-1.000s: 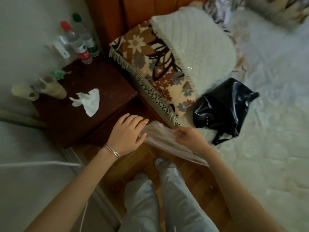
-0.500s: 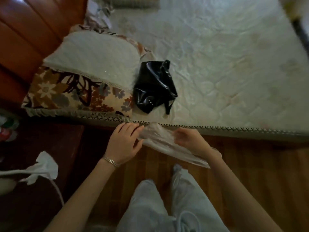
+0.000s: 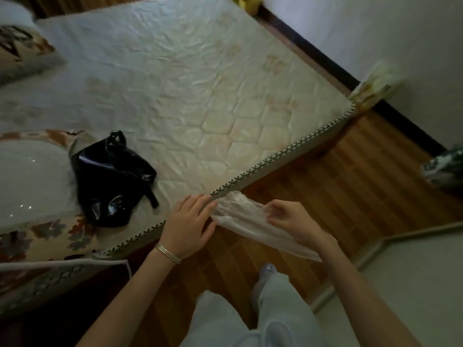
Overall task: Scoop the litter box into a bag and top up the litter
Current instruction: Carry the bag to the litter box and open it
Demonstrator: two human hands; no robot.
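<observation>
A thin translucent plastic bag point(image 3: 244, 220), flat and crumpled, stretches between both hands above the wooden floor. My left hand point(image 3: 189, 225), with a bracelet on its wrist, holds the bag's left end with its fingers laid flat. My right hand point(image 3: 292, 217) pinches the bag near its middle, and the rest trails down under that wrist. No litter box or scoop is in view.
A bare quilted mattress point(image 3: 200, 78) fills the upper left, with a shiny black bag point(image 3: 110, 181) and patterned pillows point(image 3: 30, 186) on it. Wooden floor point(image 3: 338, 186) runs beside the bed toward a white wall point(image 3: 400, 46). A blurred green-and-white package point(image 3: 443, 169) lies at the right edge.
The view has swung right, from the nightstand with bottles to the mattress and floor. Both hands have kept hold of the plastic bag in front of me.
</observation>
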